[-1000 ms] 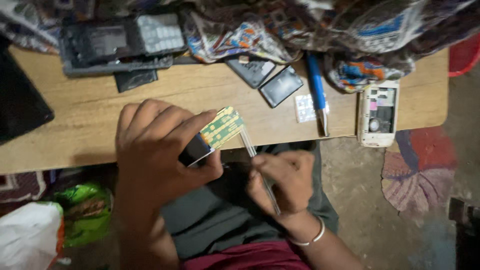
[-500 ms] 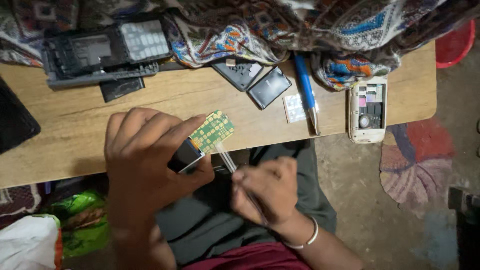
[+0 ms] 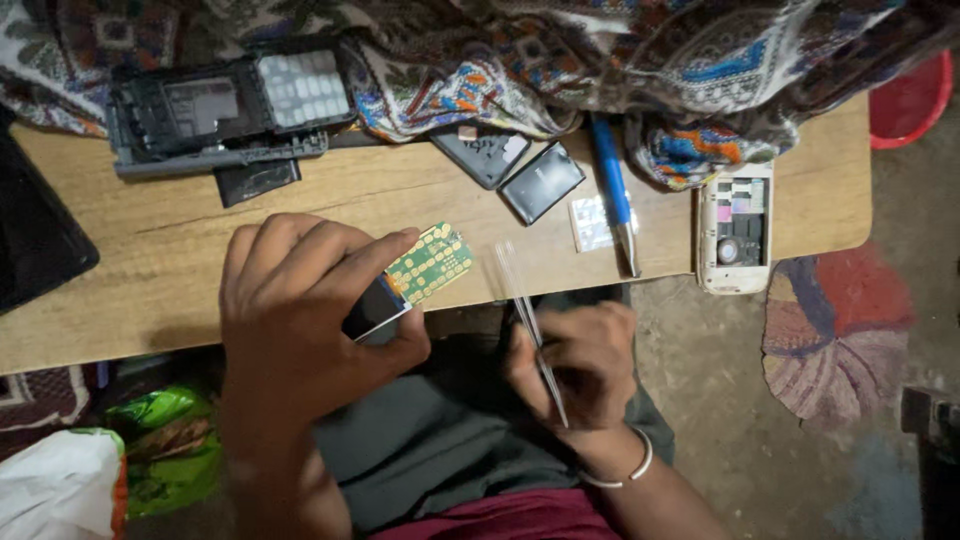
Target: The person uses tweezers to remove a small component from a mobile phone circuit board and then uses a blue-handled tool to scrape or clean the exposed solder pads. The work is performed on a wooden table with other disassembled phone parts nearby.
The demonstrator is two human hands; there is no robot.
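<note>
A wooden table [image 3: 150, 260] above a bare earthen floor [image 3: 760, 440] is strewn with dismantled phone parts. A green circuit board [image 3: 430, 262], angled up-right, is pinched in the left hand [image 3: 300, 320]; tweezers [image 3: 530, 320], tips up-left, are gripped by the right hand [image 3: 580, 365].

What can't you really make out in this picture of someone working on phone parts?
Head view only:
- Tweezers in the right hand: motion blur smears the tips, so open or closed cannot be told.
- Circuit board: the left hand covers its near end.
- Phone frame: patterned cloth overlaps its far edge.
- Red tub: cut off by the right edge.
</note>
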